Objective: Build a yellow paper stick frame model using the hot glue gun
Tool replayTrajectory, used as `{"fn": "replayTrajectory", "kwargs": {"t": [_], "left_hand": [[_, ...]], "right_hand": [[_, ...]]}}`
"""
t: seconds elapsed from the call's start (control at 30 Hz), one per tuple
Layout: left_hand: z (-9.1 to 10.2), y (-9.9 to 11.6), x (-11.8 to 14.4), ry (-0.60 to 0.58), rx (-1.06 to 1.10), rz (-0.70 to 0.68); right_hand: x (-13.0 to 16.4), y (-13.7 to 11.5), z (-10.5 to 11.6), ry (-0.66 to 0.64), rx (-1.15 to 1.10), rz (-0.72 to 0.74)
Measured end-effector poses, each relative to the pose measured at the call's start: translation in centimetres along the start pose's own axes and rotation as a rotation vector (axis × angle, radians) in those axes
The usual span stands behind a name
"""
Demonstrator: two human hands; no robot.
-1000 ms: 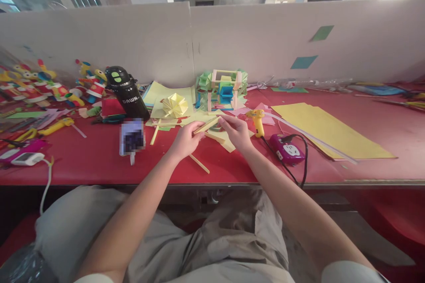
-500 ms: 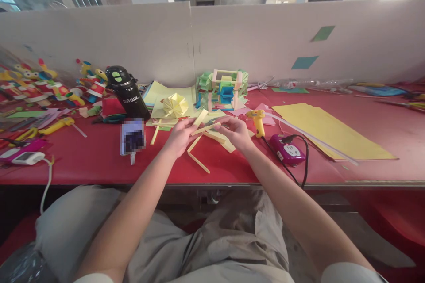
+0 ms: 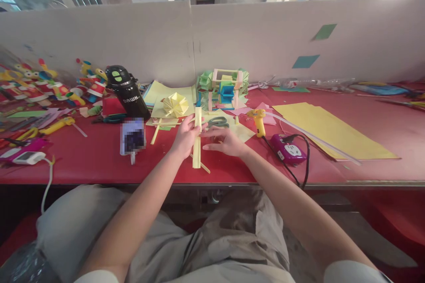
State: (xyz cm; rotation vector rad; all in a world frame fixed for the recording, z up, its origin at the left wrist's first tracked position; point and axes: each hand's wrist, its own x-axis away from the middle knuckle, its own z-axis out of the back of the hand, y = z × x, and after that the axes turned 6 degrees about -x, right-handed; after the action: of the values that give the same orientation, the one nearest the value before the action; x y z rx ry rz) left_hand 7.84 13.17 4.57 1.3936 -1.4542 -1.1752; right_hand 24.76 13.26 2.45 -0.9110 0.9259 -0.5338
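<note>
My left hand (image 3: 186, 137) is closed on a long, folded yellow paper strip (image 3: 197, 154), held nearly upright in the picture above the red table. Just right of it, my right hand (image 3: 226, 140) has its thumb and fingers apart, the fingertips near the strip's middle; whether they touch it I cannot tell. A thin yellow strip (image 3: 205, 168) lies partly hidden beneath the held one. Behind my right hand rest green-handled scissors (image 3: 217, 121) on yellow paper. A pleated yellow paper wheel (image 3: 175, 105) sits beyond my left hand.
A yellow glue gun (image 3: 257, 123) and a purple power socket (image 3: 288, 149) with a black cable are at right, beside yellow sheets (image 3: 332, 132). A black bottle (image 3: 128, 93) stands left. Against the partition is a wooden-framed paper model (image 3: 226, 90).
The strip in my left hand has turned from slanted to nearly upright in view. My right hand has let go of the yellow paper it held and its fingers have spread.
</note>
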Motion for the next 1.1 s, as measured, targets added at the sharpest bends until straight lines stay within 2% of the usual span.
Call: {"fn": "replayTrajectory", "kwargs": {"t": [0.17,0.47,0.67,0.83,1.1], "left_hand": [[-0.5,-0.2,0.2,0.027,0.084,0.040],[-0.5,0.1,0.5,-0.064,0.141,0.148],[-1.0,-0.2,0.5,-0.100,0.129,0.053],[-1.0,-0.1,0.7,-0.122,0.025,-0.002],[-0.1,-0.2,0.5,-0.224,-0.191,-0.064]], "right_hand": [[0.0,0.3,-0.4,0.036,0.072,0.057],[-0.2,0.2,-0.4,0.060,0.069,0.073],[-0.4,-0.4,-0.6,0.128,-0.022,0.037],[-0.4,-0.6,-0.5,0.225,-0.143,-0.095],[-0.5,-0.7,-0.4,0.308,-0.097,-0.185]]}}
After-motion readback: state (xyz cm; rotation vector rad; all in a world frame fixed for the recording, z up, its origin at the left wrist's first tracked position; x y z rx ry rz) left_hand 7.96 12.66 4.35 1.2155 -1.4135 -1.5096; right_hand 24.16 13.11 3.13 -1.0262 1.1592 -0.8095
